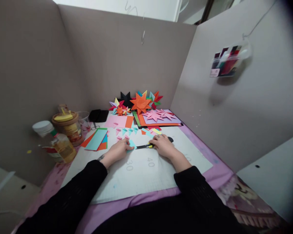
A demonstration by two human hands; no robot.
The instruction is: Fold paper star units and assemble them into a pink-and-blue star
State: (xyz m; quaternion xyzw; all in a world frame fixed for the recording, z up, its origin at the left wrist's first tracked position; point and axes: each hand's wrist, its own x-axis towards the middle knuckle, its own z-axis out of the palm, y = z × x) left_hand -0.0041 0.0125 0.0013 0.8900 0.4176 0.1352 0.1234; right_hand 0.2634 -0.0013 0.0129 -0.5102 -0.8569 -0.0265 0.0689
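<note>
My left hand point(119, 149) pinches a small light blue paper piece point(132, 144) between thumb and fingers, low over the white mat. My right hand point(164, 145) lies palm down over what look like black and yellow scissors point(144, 146), fingers curled around their middle. The dark blades point left to the light blue paper, and a black handle end sticks out to the right of the hand. Just beyond my hands, small folded pink pieces point(118, 131) and folded light blue pieces point(130, 131) sit in rows. Small paper strips point(148, 132) lie beyond my right hand.
Coloured paper sheets point(97, 139) lie at left, near a bottle point(64, 148), a tub point(67, 126) and a black case point(99, 115). Folded paper stars point(141, 103) stand against the back panel. Pink stars point(153, 115) rest on stacked sheets. A pouch point(226, 61) hangs on the right panel.
</note>
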